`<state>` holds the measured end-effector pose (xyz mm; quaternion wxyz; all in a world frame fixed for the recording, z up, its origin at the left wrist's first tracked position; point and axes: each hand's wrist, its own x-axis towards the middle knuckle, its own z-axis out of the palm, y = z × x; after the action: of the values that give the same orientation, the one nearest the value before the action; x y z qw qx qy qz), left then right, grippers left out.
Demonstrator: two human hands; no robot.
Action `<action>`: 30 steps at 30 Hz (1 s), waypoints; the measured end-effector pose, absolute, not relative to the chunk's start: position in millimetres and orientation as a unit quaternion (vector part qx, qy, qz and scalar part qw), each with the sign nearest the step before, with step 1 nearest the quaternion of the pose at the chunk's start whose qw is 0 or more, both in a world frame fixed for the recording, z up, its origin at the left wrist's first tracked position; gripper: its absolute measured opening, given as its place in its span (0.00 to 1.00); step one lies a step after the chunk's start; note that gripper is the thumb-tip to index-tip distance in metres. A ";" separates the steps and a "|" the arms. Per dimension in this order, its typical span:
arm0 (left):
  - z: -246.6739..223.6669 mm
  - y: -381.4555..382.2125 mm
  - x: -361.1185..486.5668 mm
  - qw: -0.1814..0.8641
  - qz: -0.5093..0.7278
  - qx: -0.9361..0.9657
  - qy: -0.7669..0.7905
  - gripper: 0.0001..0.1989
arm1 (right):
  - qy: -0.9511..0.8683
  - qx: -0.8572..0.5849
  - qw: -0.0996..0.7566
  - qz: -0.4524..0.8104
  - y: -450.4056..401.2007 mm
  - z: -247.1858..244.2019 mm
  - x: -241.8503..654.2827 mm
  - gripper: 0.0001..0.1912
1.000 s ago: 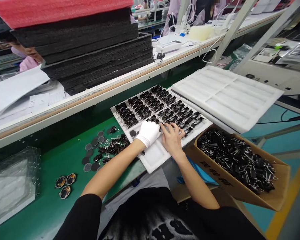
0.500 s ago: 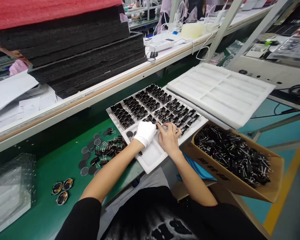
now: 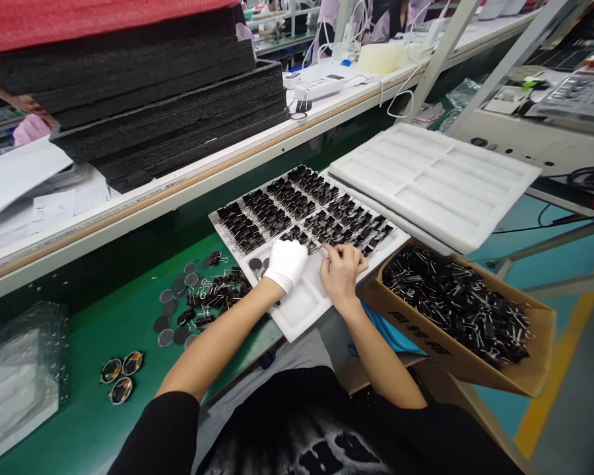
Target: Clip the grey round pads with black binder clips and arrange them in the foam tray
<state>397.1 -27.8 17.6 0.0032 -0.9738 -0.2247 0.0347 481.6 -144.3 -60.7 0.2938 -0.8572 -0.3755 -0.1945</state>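
Observation:
A white foam tray (image 3: 301,320) lies at the bench edge, its compartments packed with rows of black binder clips (image 3: 277,211). My left hand (image 3: 287,264), in a white glove, is closed low over the tray's near part; its fingertips are hidden. Just to its right my bare right hand (image 3: 343,272) has curled fingers, with thumb and forefinger at the wire handle of a binder clip (image 3: 313,247) between the hands. Dark round discs (image 3: 255,264) show in a compartment left of the glove. Loose discs (image 3: 165,323) and a heap of clips (image 3: 222,290) lie left of the tray.
A cardboard box (image 3: 416,336) full of binder clips stands at the right. Another white foam tray (image 3: 435,178) sits behind it. Three round metal-rimmed pieces (image 3: 121,389) lie on the green bench (image 3: 143,284). Black foam sheets (image 3: 178,119) are stacked on the shelf.
My right hand has drawn slightly right, away from the glove, and its fingers have curled in more. My left hand stays in place over the tray.

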 end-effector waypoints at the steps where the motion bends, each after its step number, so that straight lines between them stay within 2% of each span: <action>1: 18.1 -27.6 395.1 0.004 0.034 -0.974 -0.224 0.17 | -0.350 -0.863 0.307 -0.197 -144.9 -61.6 482.3 0.18; 4: 20.4 -25.4 388.8 0.004 0.033 -0.975 -0.219 0.18 | -0.334 -0.867 0.315 -0.194 -146.5 -62.8 483.0 0.18; 9: 23.5 -21.0 387.6 0.007 0.036 -0.976 -0.216 0.21 | -0.376 -0.864 0.281 -0.181 -145.6 -59.4 480.0 0.21; 16: 20.6 -28.5 397.3 0.007 0.045 -0.972 -0.230 0.19 | -0.375 -0.871 0.249 -0.194 -144.3 -57.1 477.2 0.14; 22: 15.8 -38.6 397.2 0.009 0.032 -0.971 -0.235 0.15 | -0.362 -0.855 0.298 -0.221 -145.2 -61.0 479.6 0.14; 30: 52.2 -13.1 312.8 0.035 -0.016 -0.948 -0.315 0.22 | -0.392 -0.829 0.322 -0.236 -156.5 -59.1 480.8 0.14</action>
<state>312.8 -13.1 52.2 0.0352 -0.9482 -0.3152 -0.0165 480.8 -156.5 -59.1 0.3215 -0.8290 -0.3919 -0.2363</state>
